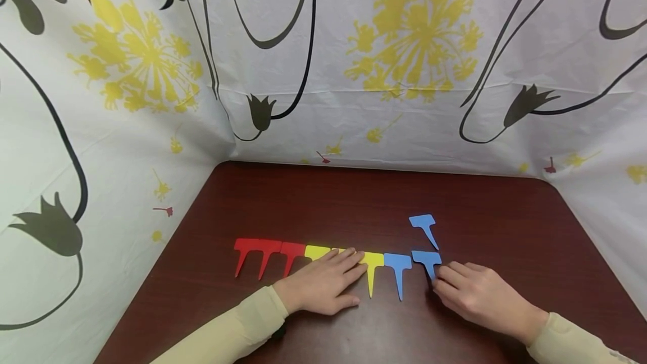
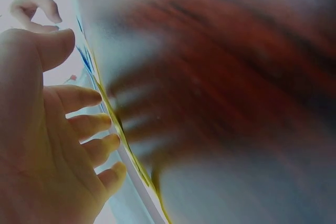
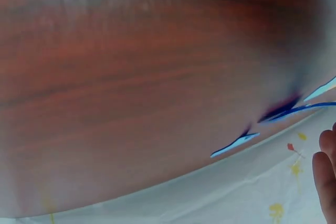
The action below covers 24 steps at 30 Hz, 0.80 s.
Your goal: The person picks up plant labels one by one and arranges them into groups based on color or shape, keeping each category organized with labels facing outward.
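T-shaped plastic plant labels lie side by side in a row: red labels (image 1: 259, 246) at the left, yellow labels (image 1: 373, 260) in the middle, then a blue label (image 1: 397, 263). My left hand (image 1: 323, 282) rests on the yellow ones with its fingers extended, partly hiding them. At the row's right end my right hand (image 1: 477, 299) pinches the stem of another blue plant label (image 1: 427, 257), its head just apart from its neighbour. In the right wrist view this label (image 3: 294, 111) is tilted off the table. Behind it lies a loose, slanted blue label (image 1: 423, 222).
The dark red-brown table (image 1: 323, 201) has rounded far corners. A white cloth (image 1: 323, 72) with yellow and grey-green flower prints hangs around its back and sides.
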Each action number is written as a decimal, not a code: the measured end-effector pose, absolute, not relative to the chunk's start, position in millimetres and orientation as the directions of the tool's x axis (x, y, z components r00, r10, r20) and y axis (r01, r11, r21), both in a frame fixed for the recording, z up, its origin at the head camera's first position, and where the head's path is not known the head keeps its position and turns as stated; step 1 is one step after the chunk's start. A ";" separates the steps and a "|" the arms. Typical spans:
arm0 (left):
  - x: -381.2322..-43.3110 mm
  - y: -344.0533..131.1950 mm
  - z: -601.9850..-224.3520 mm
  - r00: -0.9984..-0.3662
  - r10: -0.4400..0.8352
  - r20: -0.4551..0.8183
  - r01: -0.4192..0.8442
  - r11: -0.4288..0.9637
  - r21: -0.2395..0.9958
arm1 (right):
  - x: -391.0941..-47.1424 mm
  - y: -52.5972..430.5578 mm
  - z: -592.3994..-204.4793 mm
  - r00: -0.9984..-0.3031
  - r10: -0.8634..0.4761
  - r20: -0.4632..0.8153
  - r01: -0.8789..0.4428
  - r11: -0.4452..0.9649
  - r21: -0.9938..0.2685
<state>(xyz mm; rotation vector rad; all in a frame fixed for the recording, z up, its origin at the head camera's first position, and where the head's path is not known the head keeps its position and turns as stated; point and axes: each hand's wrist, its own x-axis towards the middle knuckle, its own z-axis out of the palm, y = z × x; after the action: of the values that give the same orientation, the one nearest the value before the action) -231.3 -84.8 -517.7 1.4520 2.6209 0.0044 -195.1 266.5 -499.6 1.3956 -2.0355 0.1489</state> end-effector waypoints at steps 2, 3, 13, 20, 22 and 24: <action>-231.4 -85.3 -518.3 -0.522 0.843 -0.127 0.843 0.533 0.073 | -192.1 267.5 -503.3 -0.228 -0.804 0.549 -0.875 0.417 0.246; -231.6 -85.7 -518.7 -0.522 0.843 -0.128 0.843 0.533 0.074 | -190.9 268.2 -505.6 -0.235 -0.809 0.538 -0.879 0.413 0.238; -232.2 -87.3 -519.0 -0.524 0.842 -0.127 0.841 0.535 0.077 | -188.9 272.3 -519.8 -0.297 -0.804 0.515 -0.893 0.425 0.149; -232.2 -88.2 -519.2 -0.533 0.836 -0.131 0.833 0.545 0.090 | -198.8 280.9 -515.6 -0.546 -0.712 0.442 -0.796 0.605 -0.008; -232.1 -88.3 -519.2 -0.533 0.836 -0.132 0.832 0.546 0.096 | -200.1 283.7 -515.5 -0.622 -0.689 0.372 -0.751 0.659 -0.036; -232.0 -88.5 -519.0 -0.533 0.836 -0.133 0.831 0.546 0.102 | -200.3 286.0 -517.0 -0.662 -0.679 0.318 -0.726 0.686 -0.048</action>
<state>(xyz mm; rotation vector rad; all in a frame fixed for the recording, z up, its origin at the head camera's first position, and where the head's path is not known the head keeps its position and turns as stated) -232.0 -88.5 -519.0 1.4214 2.6131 0.0392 -200.3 286.0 -517.0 1.1191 -2.6243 0.2470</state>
